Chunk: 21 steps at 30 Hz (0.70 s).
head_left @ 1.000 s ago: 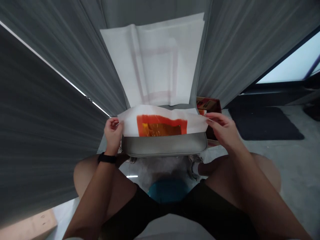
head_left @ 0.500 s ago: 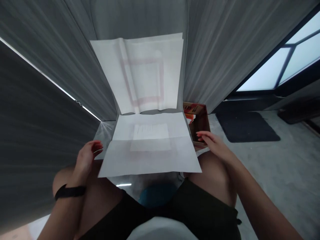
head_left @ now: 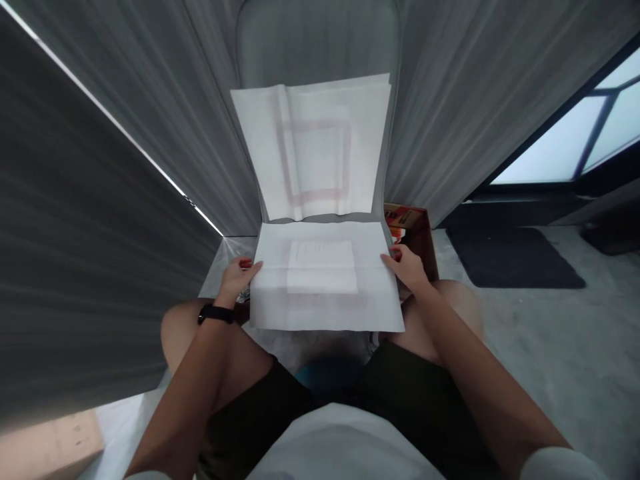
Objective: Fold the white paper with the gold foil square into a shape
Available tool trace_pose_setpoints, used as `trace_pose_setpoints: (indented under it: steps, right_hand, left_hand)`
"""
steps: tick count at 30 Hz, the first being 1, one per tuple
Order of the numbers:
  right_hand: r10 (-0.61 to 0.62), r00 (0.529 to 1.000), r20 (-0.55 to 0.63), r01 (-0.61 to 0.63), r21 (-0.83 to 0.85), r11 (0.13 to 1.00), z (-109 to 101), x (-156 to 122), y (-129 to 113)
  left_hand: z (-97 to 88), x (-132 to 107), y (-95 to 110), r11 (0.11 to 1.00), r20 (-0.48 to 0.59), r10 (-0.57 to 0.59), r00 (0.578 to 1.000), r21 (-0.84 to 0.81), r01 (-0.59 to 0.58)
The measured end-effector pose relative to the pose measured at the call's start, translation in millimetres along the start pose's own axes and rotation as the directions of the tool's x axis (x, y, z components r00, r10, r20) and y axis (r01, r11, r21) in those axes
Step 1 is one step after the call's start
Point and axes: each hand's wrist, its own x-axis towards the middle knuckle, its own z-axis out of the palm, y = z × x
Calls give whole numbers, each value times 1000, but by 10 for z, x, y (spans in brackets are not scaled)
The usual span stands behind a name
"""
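A white folded paper sheet (head_left: 325, 280) lies flat on the seat of a grey chair (head_left: 320, 40) in front of me. A faint rectangle shows through its middle. My left hand (head_left: 237, 277), with a black band on the wrist, rests at the sheet's left edge. My right hand (head_left: 407, 267) touches its right edge. Both hands have fingers laid out against the paper. A second white sheet (head_left: 313, 150) with a faint reddish square leans upright against the chair back.
Grey curtains (head_left: 125, 167) hang on both sides of the chair. An open cardboard box (head_left: 415, 223) stands right of the seat. A dark floor mat (head_left: 510, 257) lies further right, under a window (head_left: 575, 143). A teal stool (head_left: 320, 373) shows between my knees.
One second ago both hands held the sheet up with its orange printed side showing. It now lies white side up on the seat, with my hands back at its two edges.
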Motion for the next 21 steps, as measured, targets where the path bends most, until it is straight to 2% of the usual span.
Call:
trace_pose_setpoints:
  steps: [4, 6, 10, 12, 15, 21]
  right_hand:
    - [49, 987, -156, -41, 50, 998, 137, 22, 104]
    - [96, 977, -193, -79, 94, 992, 214, 49, 169]
    - [240, 962, -134, -195, 284, 939, 312, 77, 296]
    - [275, 954, -119, -218, 354, 909, 318, 64, 327]
    - [276, 949, -155, -199, 386, 901, 289, 16, 322]
    - [254, 948, -193, -159, 404, 901, 222, -87, 277]
  left_hand:
    - [-26, -89, -39, 998, -34, 57, 998, -3, -57]
    - [-20, -119, -53, 997, -32, 77, 997, -29, -78]
    - [9, -176, -60, 989, -35, 49, 998, -135, -54]
    - [18, -209, -42, 983, -25, 17, 1000, -185, -21]
    - [29, -254, 3, 974, 18, 3, 1000, -226, 1]
    - [81, -253, 86, 979, 77, 26, 997, -206, -10]
